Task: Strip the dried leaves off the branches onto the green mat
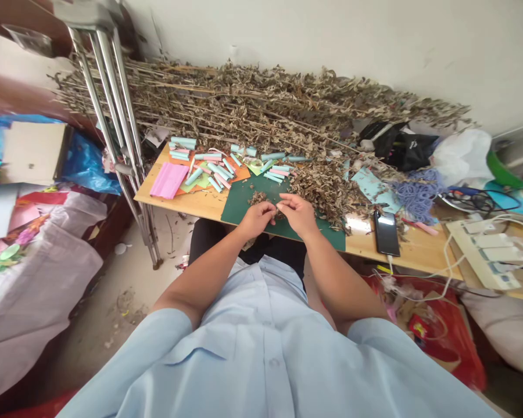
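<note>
Blue shirt (270, 348) in front, dry leaves (325, 188) by my hands

Past the shirt, my left hand (259, 216) and right hand (298, 215) meet over a green mat (234, 206), fingers curled inward, tips close together. Whether either is closed on a scrap of leaf, I can't tell — the fingers hide it. The leaves lie in a broad pile just beyond my right hand, spreading over the mat and the table (421, 255), with a small heap (257, 198) just past my left. I'd judge the step to be picking or crumbling them by hand, with plenty left in the pile. The next move seems to call for a light pinch — both hands kept over the mat, so bits land there and not among the blue and pink rolls (220, 172).
</note>
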### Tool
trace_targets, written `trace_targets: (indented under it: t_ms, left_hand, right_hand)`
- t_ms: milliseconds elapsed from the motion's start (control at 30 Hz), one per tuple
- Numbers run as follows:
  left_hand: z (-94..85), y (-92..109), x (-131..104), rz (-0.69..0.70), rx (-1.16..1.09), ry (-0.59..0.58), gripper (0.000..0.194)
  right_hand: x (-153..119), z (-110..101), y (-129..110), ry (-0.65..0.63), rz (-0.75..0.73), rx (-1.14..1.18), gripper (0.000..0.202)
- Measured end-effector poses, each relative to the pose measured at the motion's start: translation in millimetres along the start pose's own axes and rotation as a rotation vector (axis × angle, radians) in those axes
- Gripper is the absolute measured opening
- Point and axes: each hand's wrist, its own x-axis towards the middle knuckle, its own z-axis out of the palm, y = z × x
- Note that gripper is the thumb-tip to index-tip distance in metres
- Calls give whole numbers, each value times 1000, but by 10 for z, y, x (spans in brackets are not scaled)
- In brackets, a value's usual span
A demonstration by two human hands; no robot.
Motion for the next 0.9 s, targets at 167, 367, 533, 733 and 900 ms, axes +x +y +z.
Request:
trace_targets:
  t_ms: [167,367,533,733,900]
  left_hand:
    - [7,8,-4,11,2,-11,22]
    - [15,58,-13,84,-4,-15,27]
    - [-1,47,-17,96,42,28,31]
    - [-5,37,-18,40,-87,11,31]
    - [-26,29,-30,-3,-167,-1,31]
  right_hand:
    - [-7,16,-39,-18,33,52,45]
    - [-44,86,-20,54,86,185,42]
    - [-71,70,-46,55,101,193,41]
    - [-62,-18,-25,-1,101,138,42]
    - [-88,6,-18,-12,102,134,41]
